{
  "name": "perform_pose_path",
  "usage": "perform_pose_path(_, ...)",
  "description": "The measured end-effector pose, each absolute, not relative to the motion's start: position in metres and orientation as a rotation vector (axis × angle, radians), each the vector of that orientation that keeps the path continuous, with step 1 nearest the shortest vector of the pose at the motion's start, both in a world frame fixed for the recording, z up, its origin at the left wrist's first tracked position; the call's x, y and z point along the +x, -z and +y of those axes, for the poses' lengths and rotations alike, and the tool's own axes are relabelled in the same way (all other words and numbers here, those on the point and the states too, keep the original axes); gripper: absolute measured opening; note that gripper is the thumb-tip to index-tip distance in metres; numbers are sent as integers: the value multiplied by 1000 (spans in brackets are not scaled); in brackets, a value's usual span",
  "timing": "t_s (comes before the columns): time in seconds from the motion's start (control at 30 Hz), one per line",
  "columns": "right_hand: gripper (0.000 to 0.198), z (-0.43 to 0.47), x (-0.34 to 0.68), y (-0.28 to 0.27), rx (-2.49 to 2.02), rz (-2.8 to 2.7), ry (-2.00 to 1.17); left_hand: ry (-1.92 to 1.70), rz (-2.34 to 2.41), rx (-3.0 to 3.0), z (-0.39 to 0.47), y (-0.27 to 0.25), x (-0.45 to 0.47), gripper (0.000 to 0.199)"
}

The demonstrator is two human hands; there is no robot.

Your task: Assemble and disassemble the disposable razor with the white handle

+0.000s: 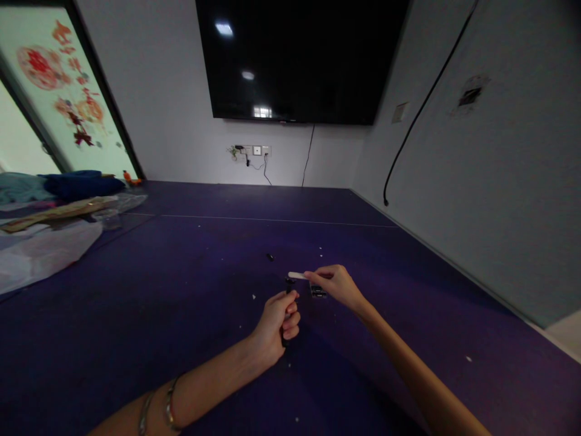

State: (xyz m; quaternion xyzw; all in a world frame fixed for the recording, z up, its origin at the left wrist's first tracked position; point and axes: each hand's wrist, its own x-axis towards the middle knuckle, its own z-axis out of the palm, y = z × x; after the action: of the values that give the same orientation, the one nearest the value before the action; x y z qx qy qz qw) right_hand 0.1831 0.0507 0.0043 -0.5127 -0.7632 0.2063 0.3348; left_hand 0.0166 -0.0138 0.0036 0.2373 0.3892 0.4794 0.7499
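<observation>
My left hand (pixel 278 322) is wrapped round an upright black stick-shaped tool (pixel 289 283). Its slightly wider top shows above my thumb, and its lower end pokes out beneath my fingers; the exact kind is unclear. Between thumb and fingertips, my right hand (pixel 336 284) pinches a flat white strip (pixel 296 275). The strip's free end points left, at or just over the top of the black tool; contact cannot be made out. Partly behind my right hand, a small dark block with pale marks (pixel 318 292) lies on the purple floor covering (pixel 190 339).
Farther forward lies a small black piece (pixel 270 257), with white scraps around. Folded cloths (pixel 82 184) and clear plastic sheeting (pixel 59 251) are piled at left. A television (pixel 304 60) hangs on the wall above sockets (pixel 257 150); a black cable (pixel 420 112) dangles at right.
</observation>
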Motion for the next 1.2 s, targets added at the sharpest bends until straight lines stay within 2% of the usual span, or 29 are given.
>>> perform_pose_path(0.93,48,51,188,-14,-1346,-1989,-545,-1010,740,577,-14,-2,16,9)
perform_pose_path(1.2,49,45,200,-38,-1283,-1969,-624,-1103,721,774,-3,5,14,20)
